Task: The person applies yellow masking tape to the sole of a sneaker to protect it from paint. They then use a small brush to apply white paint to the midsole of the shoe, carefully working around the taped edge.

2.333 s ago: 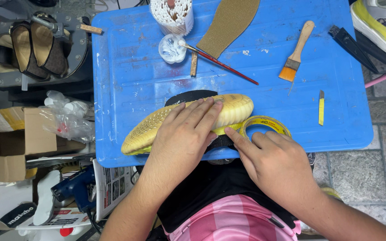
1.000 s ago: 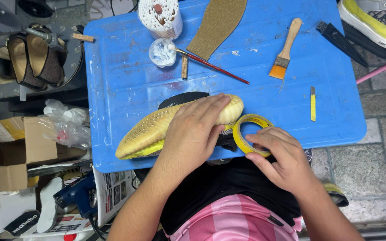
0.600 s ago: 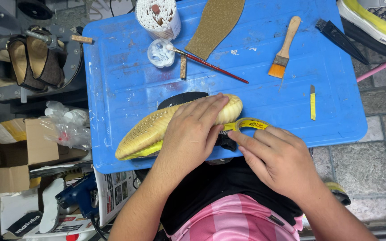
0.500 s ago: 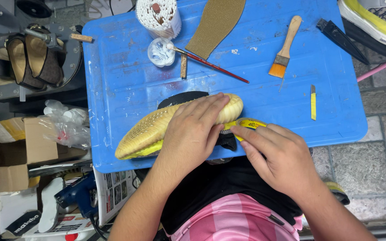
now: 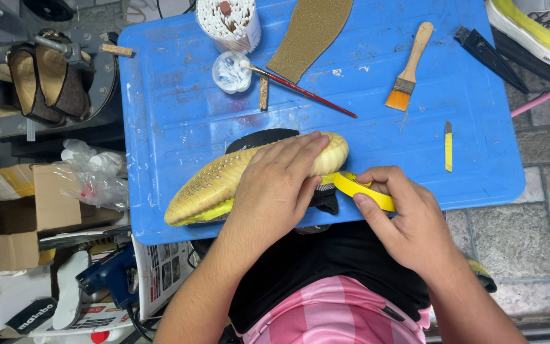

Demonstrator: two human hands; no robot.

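Observation:
A shoe with a pale yellow ribbed sole lies sole up on its side at the near edge of the blue plastic table. My left hand presses flat on the sole's middle. My right hand grips a roll of yellow tape, tilted on edge, right beside the shoe's heel end. A strip of the tape reaches to the shoe. The shoe's black upper shows behind and under my left hand.
On the table lie a brown insole, an orange-bristled brush, a thin red brush, a small glue cup, a white cup of sticks and a yellow knife. A sneaker sits at right; sandals and boxes at left.
My right hand lifted the tape roll upright, then tipped it down against the shoe's heel end and slid slightly right. My left hand stayed on the sole.

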